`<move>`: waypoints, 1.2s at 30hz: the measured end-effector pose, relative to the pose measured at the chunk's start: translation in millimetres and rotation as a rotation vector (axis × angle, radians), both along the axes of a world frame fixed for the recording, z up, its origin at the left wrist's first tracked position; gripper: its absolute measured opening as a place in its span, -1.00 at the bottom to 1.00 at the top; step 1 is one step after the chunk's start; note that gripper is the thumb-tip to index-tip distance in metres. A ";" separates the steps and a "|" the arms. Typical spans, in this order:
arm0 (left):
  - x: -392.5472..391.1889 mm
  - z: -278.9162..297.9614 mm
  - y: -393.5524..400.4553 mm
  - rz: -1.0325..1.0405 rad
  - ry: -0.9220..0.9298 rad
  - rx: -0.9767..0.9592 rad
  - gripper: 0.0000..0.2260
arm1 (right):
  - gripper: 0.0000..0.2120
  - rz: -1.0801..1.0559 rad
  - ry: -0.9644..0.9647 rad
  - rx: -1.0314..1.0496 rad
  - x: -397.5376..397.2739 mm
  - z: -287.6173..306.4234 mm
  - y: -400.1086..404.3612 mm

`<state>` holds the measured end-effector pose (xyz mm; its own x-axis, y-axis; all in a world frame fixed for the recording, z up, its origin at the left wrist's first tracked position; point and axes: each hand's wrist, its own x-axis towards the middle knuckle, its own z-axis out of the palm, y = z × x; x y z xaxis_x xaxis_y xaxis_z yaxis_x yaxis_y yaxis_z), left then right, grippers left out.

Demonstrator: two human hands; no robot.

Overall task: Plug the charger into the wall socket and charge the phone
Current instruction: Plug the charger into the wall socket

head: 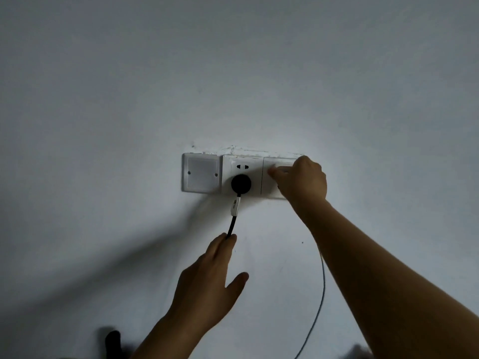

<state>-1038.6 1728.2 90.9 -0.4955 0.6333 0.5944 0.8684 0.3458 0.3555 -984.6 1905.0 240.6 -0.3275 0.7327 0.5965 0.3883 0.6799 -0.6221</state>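
Charger (278, 174), hidden under the right hand (302, 180), is pressed against the right wall socket (269, 185), at three o'clock from a black plug (241, 184); its grip is closed. Left hand (207, 283) open, fingertips on that plug's black cord (232, 224). Seating uncertain; phone unseen.

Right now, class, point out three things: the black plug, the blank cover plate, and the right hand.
black plug (241, 184), head view, centre of its round body.
blank cover plate (201, 173), head view, middle of its flat face.
right hand (304, 181), head view, back of the hand.
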 end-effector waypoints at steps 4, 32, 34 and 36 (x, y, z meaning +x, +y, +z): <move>1.2 0.2 -3.1 0.001 0.009 0.005 -0.41 | -0.61 0.019 0.082 -0.059 -2.3 -11.7 -1.2; 96.0 -79.2 -5.6 -0.140 -0.137 -0.154 -0.65 | -0.40 0.026 -0.095 -0.259 221.6 -208.1 -45.5; 113.0 -108.0 0.1 -0.171 -0.189 -0.237 -0.66 | -0.48 -0.051 -0.190 -0.277 256.6 -242.3 -43.7; 129.7 -134.1 6.2 -0.213 -0.249 -0.299 -0.68 | -0.55 -0.117 -0.272 -0.332 290.8 -273.4 -42.8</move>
